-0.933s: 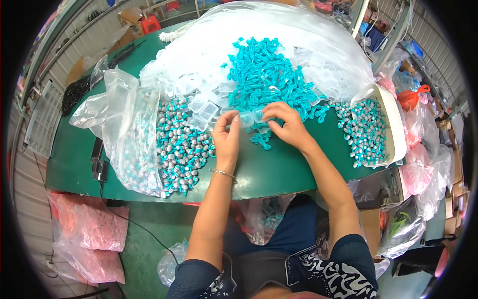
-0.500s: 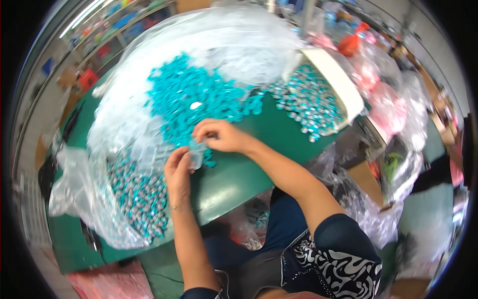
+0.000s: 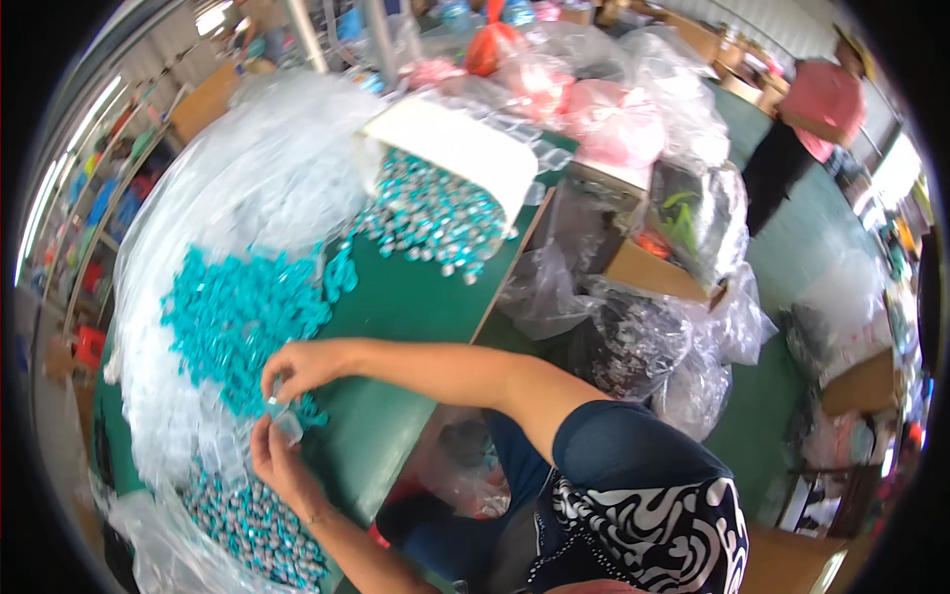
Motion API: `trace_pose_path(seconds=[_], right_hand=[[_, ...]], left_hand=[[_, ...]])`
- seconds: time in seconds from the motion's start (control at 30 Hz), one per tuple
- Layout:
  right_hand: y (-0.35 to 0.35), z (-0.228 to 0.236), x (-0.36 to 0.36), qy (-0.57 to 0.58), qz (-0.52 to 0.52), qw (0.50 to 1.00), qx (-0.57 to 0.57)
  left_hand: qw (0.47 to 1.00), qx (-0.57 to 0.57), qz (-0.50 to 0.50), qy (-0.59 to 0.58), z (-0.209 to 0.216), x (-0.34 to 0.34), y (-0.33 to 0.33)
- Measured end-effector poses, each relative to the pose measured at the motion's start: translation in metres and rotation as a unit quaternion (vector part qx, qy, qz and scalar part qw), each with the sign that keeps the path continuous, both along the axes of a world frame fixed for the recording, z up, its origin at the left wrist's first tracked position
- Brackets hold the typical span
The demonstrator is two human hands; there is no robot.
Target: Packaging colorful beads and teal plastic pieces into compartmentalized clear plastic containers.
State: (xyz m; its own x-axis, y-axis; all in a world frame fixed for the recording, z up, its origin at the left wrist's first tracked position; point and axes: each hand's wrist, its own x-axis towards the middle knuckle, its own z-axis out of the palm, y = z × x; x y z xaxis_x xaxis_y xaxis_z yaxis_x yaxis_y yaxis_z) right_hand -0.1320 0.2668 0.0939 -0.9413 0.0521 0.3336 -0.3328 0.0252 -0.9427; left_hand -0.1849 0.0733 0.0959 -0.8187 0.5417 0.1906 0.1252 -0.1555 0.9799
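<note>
My left hand [image 3: 281,465] pinches a small clear plastic box [image 3: 288,427] between thumb and fingers, over the near side of a heap of teal plastic pieces [image 3: 242,312]. Just above it, my right hand [image 3: 305,367] is closed, its thumb and fingertips together at the top of the box. A small pale glint shows at those fingertips, too blurred to name. Beside my left forearm lies a pile of round teal-and-silver pieces [image 3: 259,520]. Clear plastic pieces [image 3: 188,426] lie on a sheet of clear film left of my hands.
A white bin [image 3: 510,163] lies tipped on the green table [image 3: 396,307], with more teal-and-silver pieces spilling out. Clear bags [image 3: 633,327] and an open carton [image 3: 653,269] stand past the table's right edge. A person in a pink top [image 3: 821,104] stands at the far right.
My view has swung to the right, so the table and hands appear further left and a person has come into sight. Both hands stay together at the clear box.
</note>
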Motion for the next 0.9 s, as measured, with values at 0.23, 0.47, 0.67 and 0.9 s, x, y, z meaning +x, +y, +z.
trace_pose_path(seconds=[0.23, 0.47, 0.67, 0.9], right_hand=[[-0.003, 0.002, 0.001, -0.005, 0.048, 0.996, -0.077], [0.002, 0.003, 0.006, -0.045, 0.079, 0.987, -0.134], [0.003, 0.000, 0.002, -0.066, 0.106, 0.985, -0.119], [0.005, -0.007, 0.000, -0.075, 0.137, 0.983, -0.099]], left_hand=[[0.997, -0.054, -0.008, 0.059, -0.003, -0.007, -0.007], [0.989, -0.091, -0.027, 0.110, -0.004, -0.007, -0.004], [0.981, -0.102, -0.105, 0.128, -0.011, -0.020, -0.010], [0.962, -0.085, -0.130, 0.224, -0.005, -0.015, -0.007]])
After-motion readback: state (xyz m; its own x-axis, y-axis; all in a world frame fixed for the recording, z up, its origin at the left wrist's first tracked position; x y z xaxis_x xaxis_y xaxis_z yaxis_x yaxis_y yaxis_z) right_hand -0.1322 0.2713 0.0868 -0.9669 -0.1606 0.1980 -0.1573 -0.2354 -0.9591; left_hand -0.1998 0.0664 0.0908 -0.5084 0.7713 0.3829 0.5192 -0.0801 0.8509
